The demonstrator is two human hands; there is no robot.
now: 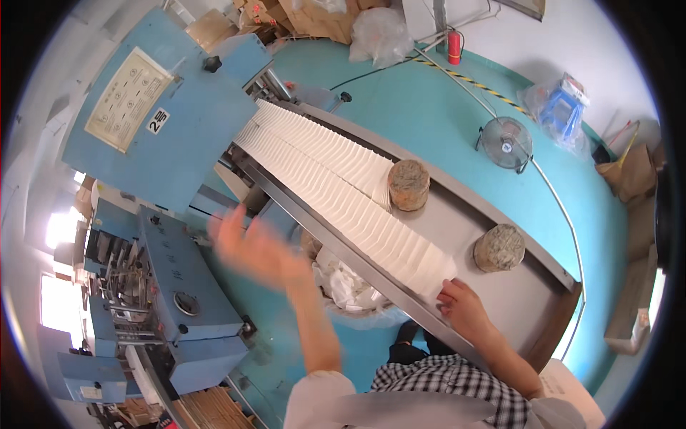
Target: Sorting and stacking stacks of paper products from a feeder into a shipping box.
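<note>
White pleated-sheet rows lie along grey metal tray | brown cylindrical block apparently props far row end | right hand curled at near row right end, perhaps steadying it, grip unclear | left hand blurred, open, seemingly empty

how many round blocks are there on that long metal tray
2. The first block stands at the end of the shorter white row; the second block stands apart on the bare tray, beyond the right hand and further right. None seems hidden.

Smooth metal trough — satiny, matt sheets (papery), rough cylinders
</note>
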